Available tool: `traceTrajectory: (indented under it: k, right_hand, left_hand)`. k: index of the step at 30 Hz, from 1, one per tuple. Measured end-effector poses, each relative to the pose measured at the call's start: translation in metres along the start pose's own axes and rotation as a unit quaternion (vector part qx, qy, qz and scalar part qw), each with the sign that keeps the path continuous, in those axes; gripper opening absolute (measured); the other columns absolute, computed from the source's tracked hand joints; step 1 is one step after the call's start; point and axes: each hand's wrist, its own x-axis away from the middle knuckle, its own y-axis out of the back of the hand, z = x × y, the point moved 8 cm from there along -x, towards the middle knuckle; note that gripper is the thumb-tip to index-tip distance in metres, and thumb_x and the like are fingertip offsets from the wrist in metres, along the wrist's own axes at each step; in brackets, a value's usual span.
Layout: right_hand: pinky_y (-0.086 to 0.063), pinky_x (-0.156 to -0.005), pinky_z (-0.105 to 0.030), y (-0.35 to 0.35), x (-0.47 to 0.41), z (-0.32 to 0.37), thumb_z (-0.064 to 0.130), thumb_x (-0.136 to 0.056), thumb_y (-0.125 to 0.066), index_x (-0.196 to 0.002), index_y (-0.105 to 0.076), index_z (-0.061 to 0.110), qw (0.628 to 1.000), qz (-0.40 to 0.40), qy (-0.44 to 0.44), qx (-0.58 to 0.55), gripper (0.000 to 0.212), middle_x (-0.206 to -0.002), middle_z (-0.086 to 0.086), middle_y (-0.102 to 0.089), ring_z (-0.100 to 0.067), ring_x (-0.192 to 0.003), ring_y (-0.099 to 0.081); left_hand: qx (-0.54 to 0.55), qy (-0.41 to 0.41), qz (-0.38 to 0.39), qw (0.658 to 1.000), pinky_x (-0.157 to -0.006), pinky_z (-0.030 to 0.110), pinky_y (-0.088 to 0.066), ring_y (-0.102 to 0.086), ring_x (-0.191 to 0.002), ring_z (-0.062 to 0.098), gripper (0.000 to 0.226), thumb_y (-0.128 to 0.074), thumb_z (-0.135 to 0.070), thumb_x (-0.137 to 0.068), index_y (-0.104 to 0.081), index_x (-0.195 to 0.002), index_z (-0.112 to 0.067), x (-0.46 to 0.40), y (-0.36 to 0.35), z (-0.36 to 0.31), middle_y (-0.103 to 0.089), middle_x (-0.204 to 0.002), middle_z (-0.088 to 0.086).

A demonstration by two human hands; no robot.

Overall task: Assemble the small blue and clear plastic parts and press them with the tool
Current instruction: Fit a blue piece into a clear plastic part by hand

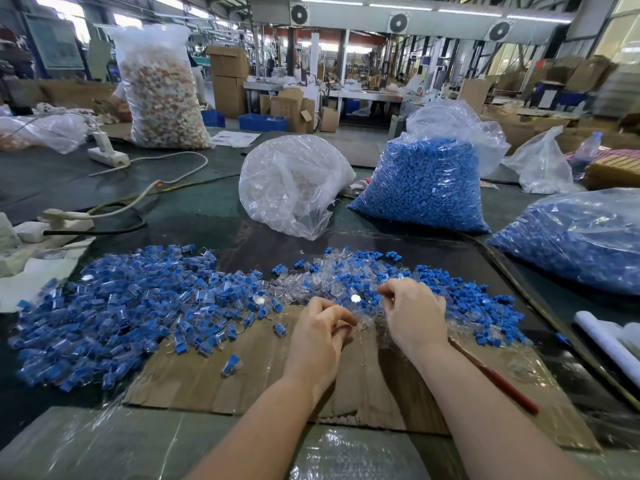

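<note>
Cardboard sheet (242,379) is laid on the tabletop (194,209) as the work surface, presumably to keep parts from scattering. Assembled blue-and-clear pieces (114,313) are heaped over its far-left edge; loose clear shells (311,282) and blue plugs (478,299) along its far edge, within short reach. Left hand (320,336) is curled above its middle, its grip closed on a clear part; right hand (414,315) pinches something small, unidentifiable. Red-handled tool (498,379) lies toward its right edge. Bare cardboard nearer the person leaves working room.
</note>
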Motion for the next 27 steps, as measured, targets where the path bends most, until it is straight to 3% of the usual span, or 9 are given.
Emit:
traceTrajectory:
  k: [4, 9, 14, 20, 25, 27]
  right_hand:
    - [-0.031, -0.094, -0.037, -0.012, -0.015, 0.020, 0.019, -0.097, -0.047, -0.114, -0.061, 0.027, 0.999, 0.018, 0.028, 0.000, 0.024, -0.112, 0.004, -0.060, -0.017, -0.107, -0.049]
    - [-0.030, -0.092, -0.041, -0.029, -0.032, 0.029, 0.003, -0.093, -0.047, -0.121, -0.058, 0.036, 0.996, 0.056, 0.033, 0.059, 0.045, -0.120, 0.001, -0.052, -0.021, -0.114, -0.043]
    - [-0.029, -0.088, -0.040, -0.033, -0.037, 0.030, 0.013, -0.093, -0.053, -0.113, -0.063, 0.036, 0.994, 0.048, 0.037, 0.089, 0.032, -0.114, 0.003, -0.052, -0.020, -0.110, -0.043]
    - [-0.031, -0.090, -0.036, -0.020, -0.029, 0.031, 0.025, -0.095, -0.050, -0.107, -0.059, 0.026, 0.995, -0.001, 0.063, 0.074, 0.015, -0.115, 0.002, -0.053, -0.019, -0.110, -0.043]
    - [-0.039, -0.078, -0.032, 0.003, 0.007, 0.038, 0.018, -0.093, -0.055, -0.096, -0.059, 0.014, 0.990, -0.069, 0.104, -0.060, 0.007, -0.090, -0.002, -0.064, -0.022, -0.087, -0.055]
    - [-0.044, -0.078, -0.033, 0.003, 0.026, 0.032, 0.013, -0.090, -0.059, -0.098, -0.066, 0.011, 0.987, -0.077, 0.101, -0.100, 0.010, -0.090, -0.003, -0.065, -0.022, -0.086, -0.056]
  left_hand:
    - [-0.013, 0.004, 0.008, 1.000, -0.070, -0.002, -0.034, -0.043, -0.080, -0.003, 0.013, -0.057, -0.014, -0.090, -0.064, -0.099, -0.022, -0.001, -0.001, 0.004, -0.043, -0.088, -0.016]
    - [0.000, 0.004, 0.008, 1.000, -0.071, -0.003, -0.033, -0.044, -0.077, -0.008, 0.015, -0.055, -0.010, -0.091, -0.066, -0.096, -0.021, -0.002, 0.000, 0.006, -0.045, -0.082, -0.020]
    - [0.015, 0.006, -0.011, 1.000, -0.070, -0.004, -0.031, -0.050, -0.078, 0.001, 0.014, -0.061, -0.009, -0.084, -0.071, -0.090, -0.016, -0.004, 0.003, 0.005, -0.063, -0.090, -0.006]
    - [0.024, 0.023, -0.008, 0.999, -0.070, 0.001, -0.032, -0.051, -0.083, 0.003, 0.013, -0.062, -0.019, -0.087, -0.071, -0.096, -0.020, -0.004, 0.003, 0.008, -0.059, -0.088, -0.011]
    - [0.052, 0.044, -0.009, 0.998, -0.070, -0.002, -0.036, -0.052, -0.081, -0.001, 0.015, -0.065, -0.013, -0.085, -0.069, -0.097, -0.022, -0.005, 0.003, 0.013, -0.058, -0.086, -0.015]
    - [0.081, 0.059, -0.004, 0.995, -0.068, 0.000, -0.039, -0.055, -0.078, -0.001, 0.022, -0.065, -0.010, -0.085, -0.066, -0.103, -0.022, -0.003, 0.002, 0.016, -0.061, -0.085, -0.013]
